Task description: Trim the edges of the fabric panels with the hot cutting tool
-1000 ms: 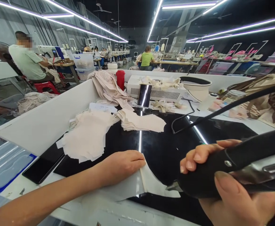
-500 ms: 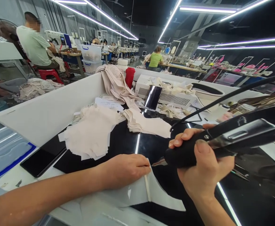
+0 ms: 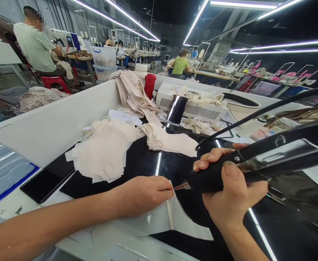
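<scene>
The right hand is closed around one black iron, thumb on top; its metal tip sits just beside the left fingertips. The left hand lies flat, fingers spread a little, pressing one pale sheet whose folded edge runs under those fingertips. Beyond them lie two fabric stacks, one phone.

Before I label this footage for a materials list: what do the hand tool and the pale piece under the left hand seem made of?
Hand tool: apparently matte black plastic with a shiny metal panel and tip. Pale piece: probably thin fabric, lying flat with a folded edge; could be paper.
</scene>
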